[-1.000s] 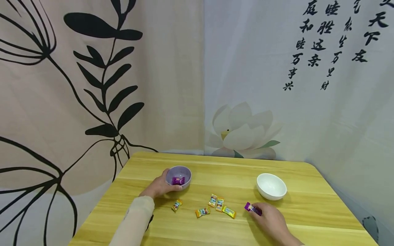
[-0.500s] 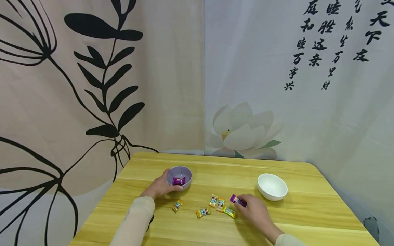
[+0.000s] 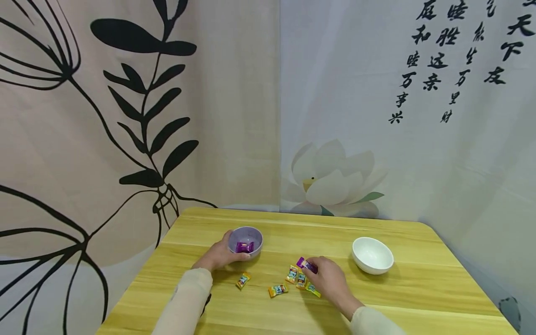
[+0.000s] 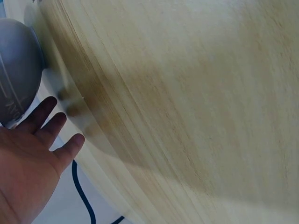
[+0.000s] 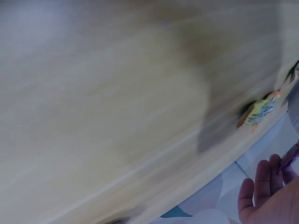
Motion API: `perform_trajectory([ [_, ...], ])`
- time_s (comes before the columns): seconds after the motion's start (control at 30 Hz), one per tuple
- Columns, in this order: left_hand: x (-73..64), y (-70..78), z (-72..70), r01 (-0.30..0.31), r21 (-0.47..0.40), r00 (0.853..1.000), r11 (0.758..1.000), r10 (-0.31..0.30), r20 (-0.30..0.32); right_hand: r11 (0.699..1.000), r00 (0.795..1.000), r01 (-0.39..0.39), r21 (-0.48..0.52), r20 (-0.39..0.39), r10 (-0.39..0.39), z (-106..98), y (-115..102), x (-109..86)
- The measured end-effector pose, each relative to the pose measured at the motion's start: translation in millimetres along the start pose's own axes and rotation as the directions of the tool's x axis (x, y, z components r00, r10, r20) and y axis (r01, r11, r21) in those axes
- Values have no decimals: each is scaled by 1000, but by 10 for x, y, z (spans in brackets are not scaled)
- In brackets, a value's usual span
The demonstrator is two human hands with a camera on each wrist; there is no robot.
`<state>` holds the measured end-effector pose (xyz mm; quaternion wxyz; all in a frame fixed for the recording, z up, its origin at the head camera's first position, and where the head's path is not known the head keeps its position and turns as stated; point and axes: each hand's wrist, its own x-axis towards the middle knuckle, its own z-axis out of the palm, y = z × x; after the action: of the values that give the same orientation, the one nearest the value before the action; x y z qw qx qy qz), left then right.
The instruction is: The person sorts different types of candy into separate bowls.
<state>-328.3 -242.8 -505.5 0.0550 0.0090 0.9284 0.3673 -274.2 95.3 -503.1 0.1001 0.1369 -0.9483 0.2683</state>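
The left hand (image 3: 217, 255) grips the side of a small purple bowl (image 3: 254, 236), thumb along its near side. Inside lies a purple-wrapped candy (image 3: 244, 247). From the left wrist, the other fingers (image 4: 69, 148) spread below the bowl (image 4: 18, 60). Between thumb and fingertips the right hand (image 3: 331, 278) pinches another purple-wrapped candy (image 3: 308, 265), held over a cluster of yellow-wrapped candies (image 3: 292, 273). The right hand partly covers one yellow candy (image 3: 313, 290). In the right wrist view, the held candy (image 5: 290, 157) shows only at the frame's edge.
A white bowl (image 3: 372, 256) stands to the right on the wooden table (image 3: 234, 316). Two separate yellow-wrapped candies lie nearer the left arm, one (image 3: 243, 280) below the purple bowl and one (image 3: 278, 291) left of the cluster. A printed curtain (image 3: 234, 116) hangs behind the table.
The right hand has moved left and slightly farther from the body with the purple candy, from near the white bowl to above the yellow candies. The left hand keeps its hold on the bowl.
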Motion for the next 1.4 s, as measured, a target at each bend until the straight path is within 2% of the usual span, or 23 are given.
perform_trajectory([
  [0.27,11,-6,8,9,7,1000,1000,-9,0,999,999,42,18,-16,-41,68,-138,132],
  [0.4,-30,39,-13,10,4,1000,1000,-10,5,998,998,58,17,-14,-58,103,-216,201],
  [0.73,-62,45,-31,10,-9,1000,1000,-10,4,989,988,149,21,-52,-147,137,-553,412],
  [0.97,-24,8,21,-15,-24,1000,1000,15,-3,984,982,176,-6,-68,-176,179,-782,614],
  [1.2,-6,-16,37,-17,-12,1000,1000,17,4,985,985,170,28,-27,-169,164,-1010,789],
  [1.4,14,-38,31,-13,-15,1000,1000,13,-1,984,984,177,9,-34,-177,131,-1025,808],
])
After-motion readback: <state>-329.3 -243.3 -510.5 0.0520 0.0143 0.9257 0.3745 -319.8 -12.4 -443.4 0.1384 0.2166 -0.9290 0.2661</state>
